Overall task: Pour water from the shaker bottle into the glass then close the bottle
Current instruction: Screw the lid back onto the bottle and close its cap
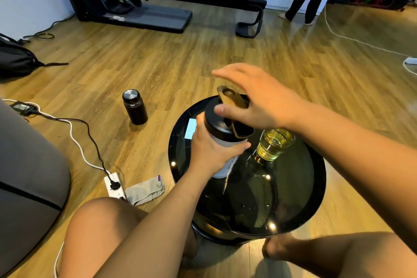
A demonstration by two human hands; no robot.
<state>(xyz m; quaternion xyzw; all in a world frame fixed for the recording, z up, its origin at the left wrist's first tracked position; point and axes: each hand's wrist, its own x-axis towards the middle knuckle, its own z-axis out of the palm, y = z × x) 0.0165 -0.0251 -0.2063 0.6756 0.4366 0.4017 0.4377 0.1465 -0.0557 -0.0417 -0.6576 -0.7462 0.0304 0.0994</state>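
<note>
On the round black table (314,189), near its eleven o'clock edge, the left hand (208,153) wraps tightly around the white body of the shaker bottle (222,140), tilted slightly toward twelve o'clock. Above it, the right hand (257,99) rests spread over the black lid (217,123), thumb against the olive flip cap (232,99), gripping nothing firmly. At the bottle's three o'clock stands the glass (274,145), holding liquid.

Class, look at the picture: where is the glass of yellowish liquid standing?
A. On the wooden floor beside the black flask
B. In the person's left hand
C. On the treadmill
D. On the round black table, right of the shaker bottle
D: the glass stands on the round black table, just right of the shaker bottle that the left hand grips.
</note>
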